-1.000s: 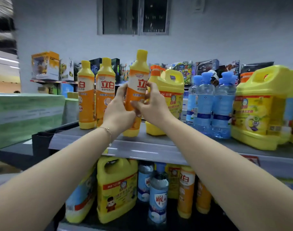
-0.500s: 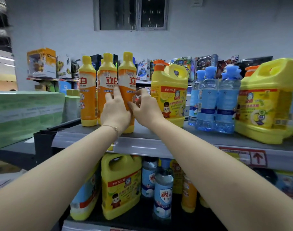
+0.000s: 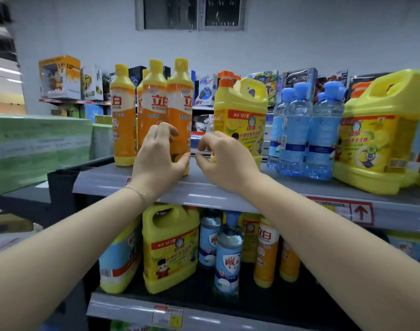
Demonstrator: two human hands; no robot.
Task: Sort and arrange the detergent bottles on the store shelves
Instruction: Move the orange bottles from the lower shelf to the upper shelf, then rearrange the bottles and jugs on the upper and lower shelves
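Left hand point(image 3: 156, 158): fingers loosely curled against the front of the rightmost orange bottle point(image 3: 180, 108); whether it is gripped cannot be told.
Right hand point(image 3: 224, 158): curled, nothing held, just right of that bottle.
Done: orange bottles are grouped upright on the upper shelf point(image 3: 228, 194), beside the yellow jug point(image 3: 240, 120).
Left: the lower shelf point(image 3: 132, 309) is judged unsorted, types mixed.

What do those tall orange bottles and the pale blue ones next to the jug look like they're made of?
Tall orange bottles: probably opaque plastic, smooth and slightly glossy, with light streaks on the sides and matching yellow caps. Pale blue bottles: likely clear tinted plastic, since light passes through and the liquid inside shows.
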